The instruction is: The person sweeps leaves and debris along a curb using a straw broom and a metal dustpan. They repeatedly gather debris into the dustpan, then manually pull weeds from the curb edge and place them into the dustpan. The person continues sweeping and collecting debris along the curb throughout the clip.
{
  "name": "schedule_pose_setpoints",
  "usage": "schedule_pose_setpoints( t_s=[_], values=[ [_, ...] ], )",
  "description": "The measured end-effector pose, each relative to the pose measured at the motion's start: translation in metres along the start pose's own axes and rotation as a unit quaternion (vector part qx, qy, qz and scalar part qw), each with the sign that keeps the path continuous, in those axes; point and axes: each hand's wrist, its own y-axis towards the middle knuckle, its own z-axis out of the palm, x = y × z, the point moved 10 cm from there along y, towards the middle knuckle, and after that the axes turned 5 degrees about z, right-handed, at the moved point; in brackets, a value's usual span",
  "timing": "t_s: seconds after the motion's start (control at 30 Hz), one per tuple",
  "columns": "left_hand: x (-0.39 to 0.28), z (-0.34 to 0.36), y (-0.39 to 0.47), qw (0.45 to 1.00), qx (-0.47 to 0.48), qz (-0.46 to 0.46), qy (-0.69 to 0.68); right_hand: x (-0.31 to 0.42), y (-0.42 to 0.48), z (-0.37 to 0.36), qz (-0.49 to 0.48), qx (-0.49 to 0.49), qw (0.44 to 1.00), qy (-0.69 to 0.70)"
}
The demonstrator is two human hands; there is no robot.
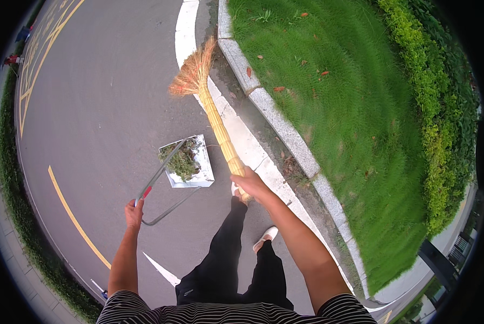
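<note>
My right hand [250,184] is closed around the lower handle of a straw broom [217,125]. The broom's spread bristles point away from me, above the white strip beside the curb. With my left hand [134,212] I grip the bent metal handle of a dustpan [203,162], near a red patch on it. The pan is a white, open metal box, a little ahead of my feet and left of the broom. Inside lies a heap of green and brown plant debris [181,162].
A granite curb [286,129] edges the grass [355,121] on the right, with a hedge [436,141] beyond. Dry leaves and dirt [292,168] lie along the curb. Grey asphalt [96,133] with yellow lines spreads left, to another hedge [19,210].
</note>
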Motion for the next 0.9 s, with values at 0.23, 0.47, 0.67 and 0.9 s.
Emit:
schedule_pose_setpoints(
  t_s=[0.23, 0.47, 0.67, 0.9],
  values=[
    [0.082, -0.022, -0.084, 0.993, -0.055, -0.088, -0.063, -0.082, 0.056, 0.000, 0.028, -0.069, 0.986, 0.150],
    [0.203, -0.062, -0.189, 0.982, -0.051, -0.145, -0.106, -0.444, -0.202, -0.093, 0.170, -0.192, 0.955, 0.148],
    [0.231, -0.080, -0.269, 0.970, -0.115, -0.132, -0.167, -0.568, -0.328, -0.103, 0.206, -0.259, 0.901, 0.279],
    [0.218, -0.088, -0.328, 0.959, -0.105, -0.142, -0.222, -0.499, -0.314, -0.046, 0.055, -0.166, 0.950, 0.258]
  ],
)
